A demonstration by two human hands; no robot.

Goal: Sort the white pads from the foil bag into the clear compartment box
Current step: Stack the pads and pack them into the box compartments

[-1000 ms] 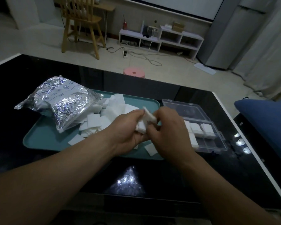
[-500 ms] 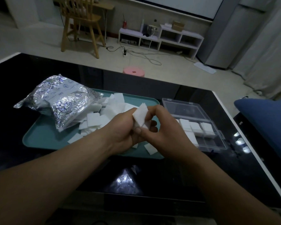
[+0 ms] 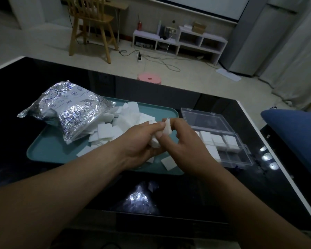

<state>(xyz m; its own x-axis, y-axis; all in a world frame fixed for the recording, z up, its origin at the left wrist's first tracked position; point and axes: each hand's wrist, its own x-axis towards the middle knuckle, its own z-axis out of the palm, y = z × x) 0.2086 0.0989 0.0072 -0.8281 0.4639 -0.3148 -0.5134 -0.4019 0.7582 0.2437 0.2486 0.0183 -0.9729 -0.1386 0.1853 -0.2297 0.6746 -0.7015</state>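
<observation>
Head view — left hand (image 3: pixel 140 142) and right hand (image 3: pixel 189 143) pinch white pads (image 3: pixel 167 129) with curled fingers (image 3: pixel 159 137); seemingly light, soft — hold by edges.

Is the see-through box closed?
No, the clear box has its lid flipped open toward the back, with white pads showing inside.

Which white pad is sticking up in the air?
The thin white square pad pinched by the right hand, beside the left hand's bunch. The rest lie on the teal tray or in the clear plastic compartment box.
</observation>
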